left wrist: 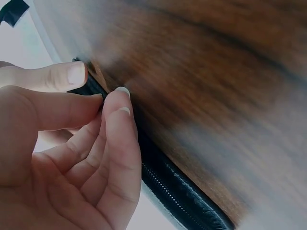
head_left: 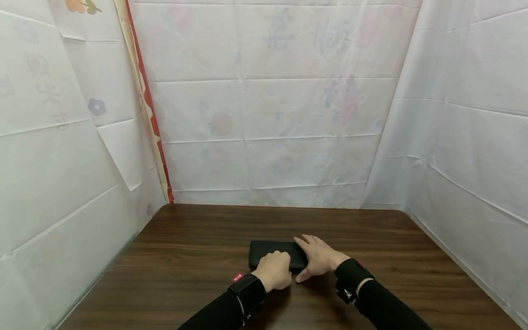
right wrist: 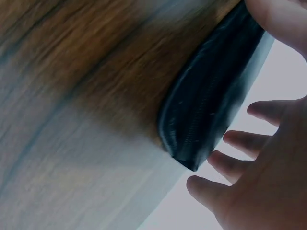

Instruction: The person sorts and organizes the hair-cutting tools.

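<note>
A black zippered case (head_left: 268, 248), like a long wallet, lies flat on the wooden table. Along its near edge, metal zipper teeth (left wrist: 165, 191) show in the left wrist view. My left hand (head_left: 274, 270) is at this edge, thumb and index finger pinched together on the zipper; the zipper pull is hidden between them. My right hand (head_left: 319, 256) rests at the case's right end, its fingers spread and fairly straight. Its thumb (left wrist: 67, 76) is against the near edge beside the left fingertips. In the right wrist view, the rounded end of the case (right wrist: 201, 105) shows beside the fingers.
The brown wooden table (head_left: 198, 238) extends around the case. Pale printed sheets hang as a left wall (head_left: 53, 160), a back wall (head_left: 264, 110) and a right wall (head_left: 466, 137). A red strip (head_left: 150, 105) runs down the back left corner.
</note>
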Tool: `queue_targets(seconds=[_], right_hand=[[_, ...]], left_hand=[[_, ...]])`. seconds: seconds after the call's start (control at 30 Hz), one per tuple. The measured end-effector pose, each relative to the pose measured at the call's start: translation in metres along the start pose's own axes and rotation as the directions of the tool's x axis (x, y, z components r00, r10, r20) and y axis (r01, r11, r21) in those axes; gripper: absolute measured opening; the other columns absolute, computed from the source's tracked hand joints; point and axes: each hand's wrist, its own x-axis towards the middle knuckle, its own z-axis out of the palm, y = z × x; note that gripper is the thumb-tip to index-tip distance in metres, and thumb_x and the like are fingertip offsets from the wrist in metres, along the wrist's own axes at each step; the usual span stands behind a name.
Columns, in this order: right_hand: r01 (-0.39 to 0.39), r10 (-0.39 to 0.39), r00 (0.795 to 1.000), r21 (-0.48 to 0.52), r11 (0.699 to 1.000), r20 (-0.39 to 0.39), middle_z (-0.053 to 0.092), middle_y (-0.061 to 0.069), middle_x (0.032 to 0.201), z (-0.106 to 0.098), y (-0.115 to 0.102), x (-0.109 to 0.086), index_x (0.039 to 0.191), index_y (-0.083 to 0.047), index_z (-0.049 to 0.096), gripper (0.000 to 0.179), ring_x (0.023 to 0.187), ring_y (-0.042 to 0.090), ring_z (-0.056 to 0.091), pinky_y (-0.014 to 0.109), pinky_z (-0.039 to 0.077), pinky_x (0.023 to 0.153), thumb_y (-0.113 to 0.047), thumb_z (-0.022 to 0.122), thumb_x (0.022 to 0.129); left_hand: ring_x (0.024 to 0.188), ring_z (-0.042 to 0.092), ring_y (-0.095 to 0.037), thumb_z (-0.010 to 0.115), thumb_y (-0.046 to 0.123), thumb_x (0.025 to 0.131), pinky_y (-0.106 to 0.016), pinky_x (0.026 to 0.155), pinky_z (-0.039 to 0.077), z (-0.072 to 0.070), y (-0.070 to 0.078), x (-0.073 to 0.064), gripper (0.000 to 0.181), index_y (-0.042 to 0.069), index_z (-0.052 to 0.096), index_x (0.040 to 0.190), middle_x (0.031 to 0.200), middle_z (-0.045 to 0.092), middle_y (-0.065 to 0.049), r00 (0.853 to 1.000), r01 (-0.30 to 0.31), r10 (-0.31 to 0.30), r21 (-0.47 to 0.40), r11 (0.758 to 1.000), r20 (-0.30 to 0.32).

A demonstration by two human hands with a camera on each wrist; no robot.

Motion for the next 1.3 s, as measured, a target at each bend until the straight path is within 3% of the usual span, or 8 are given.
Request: queue_targets(seconds=[0.2, 0.4, 0.57, 1.3], right_hand=[[-0.005, 0.004, 1.0, 0.056, 0.998, 0.009, 0.037, 0.019, 0.157, 0.004, 0.005, 0.006, 0.157, -0.006, 0.036, 0.106, 0.143, 0.043, 0.034, 0.056, 0.039, 0.107, -0.041, 0.092, 0.075], [0.0, 0.001, 1.0, 0.081, 0.997, -0.01, 0.047, 0.013, 0.148, 0.005, 0.01, 0.008, 0.154, -0.007, 0.041, 0.098, 0.135, 0.037, 0.043, 0.05, 0.043, 0.103, -0.036, 0.091, 0.076], [0.021, -0.02, 1.0, 0.104, 0.994, -0.01, 0.048, 0.014, 0.147, 0.006, 0.014, 0.009, 0.154, -0.007, 0.042, 0.096, 0.133, 0.037, 0.044, 0.051, 0.043, 0.102, -0.034, 0.091, 0.076], [0.026, -0.024, 1.0, 0.139, 0.99, -0.016, 0.05, 0.012, 0.143, 0.004, 0.015, 0.009, 0.153, -0.009, 0.043, 0.093, 0.126, 0.036, 0.046, 0.052, 0.044, 0.096, -0.031, 0.09, 0.075]], left_hand=[[0.066, 0.056, -0.018, 0.071, 0.012, 0.09, -0.035, 0.061, 0.047, 0.0, 0.001, 0.0, 0.017, 0.004, 0.073, 0.105, 0.09, 0.068, -0.008, 1.0, 0.005, -0.005, 0.002, 1.0, -0.005], [0.064, 0.055, -0.017, 0.071, 0.012, 0.09, -0.034, 0.061, 0.046, -0.001, 0.001, 0.001, 0.012, 0.005, 0.073, 0.1, 0.085, 0.066, -0.006, 1.0, 0.003, -0.003, -0.005, 1.0, 0.005], [0.062, 0.053, -0.017, 0.07, 0.011, 0.089, -0.034, 0.06, 0.046, 0.0, 0.002, 0.0, 0.009, 0.006, 0.073, 0.094, 0.079, 0.064, -0.003, 1.0, 0.006, -0.006, -0.005, 1.0, -0.006], [0.072, 0.063, -0.02, 0.075, 0.02, 0.083, -0.039, 0.064, 0.054, 0.001, 0.001, 0.004, 0.023, 0.005, 0.076, 0.101, 0.089, 0.07, -0.008, 0.998, 0.013, -0.009, 0.075, 0.997, -0.061]])
